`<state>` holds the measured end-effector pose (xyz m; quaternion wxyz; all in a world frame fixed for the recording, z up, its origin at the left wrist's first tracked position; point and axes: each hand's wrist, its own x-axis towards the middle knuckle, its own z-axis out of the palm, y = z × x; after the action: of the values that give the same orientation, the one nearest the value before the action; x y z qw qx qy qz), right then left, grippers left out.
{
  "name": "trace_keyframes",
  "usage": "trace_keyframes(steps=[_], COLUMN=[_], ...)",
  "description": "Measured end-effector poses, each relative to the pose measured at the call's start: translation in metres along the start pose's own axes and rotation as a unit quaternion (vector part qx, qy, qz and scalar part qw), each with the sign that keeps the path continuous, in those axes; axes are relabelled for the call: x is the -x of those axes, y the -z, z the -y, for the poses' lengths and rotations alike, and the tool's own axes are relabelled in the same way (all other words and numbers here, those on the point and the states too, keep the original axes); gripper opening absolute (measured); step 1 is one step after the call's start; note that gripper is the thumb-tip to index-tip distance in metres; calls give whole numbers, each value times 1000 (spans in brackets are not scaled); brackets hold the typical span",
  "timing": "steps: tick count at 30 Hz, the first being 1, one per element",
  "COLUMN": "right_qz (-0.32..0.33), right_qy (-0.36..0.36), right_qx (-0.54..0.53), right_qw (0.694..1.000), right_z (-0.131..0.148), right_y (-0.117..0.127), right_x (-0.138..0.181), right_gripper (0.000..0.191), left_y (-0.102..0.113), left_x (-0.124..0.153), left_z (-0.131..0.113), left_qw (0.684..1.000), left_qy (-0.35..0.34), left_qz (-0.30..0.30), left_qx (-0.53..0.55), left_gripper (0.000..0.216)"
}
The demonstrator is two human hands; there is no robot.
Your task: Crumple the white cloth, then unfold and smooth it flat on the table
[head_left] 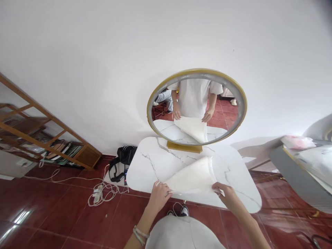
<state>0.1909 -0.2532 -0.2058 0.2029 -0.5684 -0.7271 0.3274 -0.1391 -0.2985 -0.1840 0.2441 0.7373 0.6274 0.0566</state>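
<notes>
A thin white folded sheet (193, 176), cloth or paper I cannot tell, lies over the marble-patterned white tabletop (145, 162). Its shape narrows toward the left, and its right edge shows layers. My left hand (159, 194) pinches the near left corner at the table's front edge. At the near right corner, my right hand (226, 194) has its thumb and fingers closed on the sheet. Behind it stands an oval mirror (149, 107) with a gold frame on a gold base (184, 148). Both hands and the sheet are reflected in the glass.
A black bag (127, 155) sits on the red tiled floor left of the table, near a tangled white cable (103, 195). Wooden shelving (88, 155) leans along the left. On the right is a grey surface (293, 169) bearing white and pink packages (298, 141).
</notes>
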Motion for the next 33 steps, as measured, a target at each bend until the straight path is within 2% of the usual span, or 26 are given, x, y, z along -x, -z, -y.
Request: trace_keyframes(steps=[4, 10, 15, 18, 21, 23, 26, 28, 33], right_qz=[-35, -17, -9, -23, -91, -146, -214, -234, -198], right_qy=[-9, -11, -2, -3, -23, -26, -9, -6, -34], right_qx=[-3, 19, 13, -18, -48, -68, -96, -101, -73], right_qw=[999, 1000, 1000, 1000, 994, 987, 972, 967, 977], right_z=[15, 31, 39, 50, 63, 73, 88, 99, 120], right_y=[6, 17, 39, 56, 72, 84, 103, 116, 146], right_x=[5, 9, 9, 10, 12, 15, 23, 33, 63], right_gripper=[23, 27, 31, 29, 32, 36, 39, 40, 46], left_y=[8, 13, 34, 56, 87, 111, 148, 168, 198], left_x=[1, 2, -1, -8, -16, -18, -14, -9, -3], left_z=[5, 23, 38, 44, 43, 37, 22, 12, -8], left_qw=[1000, 997, 999, 997, 979, 969, 968, 970, 972], left_qy=[10, 50, 39, -17, -93, -129, -164, -180, -186], left_qz=[6, 33, -3, -66, -131, -149, -111, -70, -18], left_qx=[-19, -52, -30, 45, 127, 150, 152, 146, 139], left_gripper=[19, 18, 26, 23, 23, 25, 29, 31, 29])
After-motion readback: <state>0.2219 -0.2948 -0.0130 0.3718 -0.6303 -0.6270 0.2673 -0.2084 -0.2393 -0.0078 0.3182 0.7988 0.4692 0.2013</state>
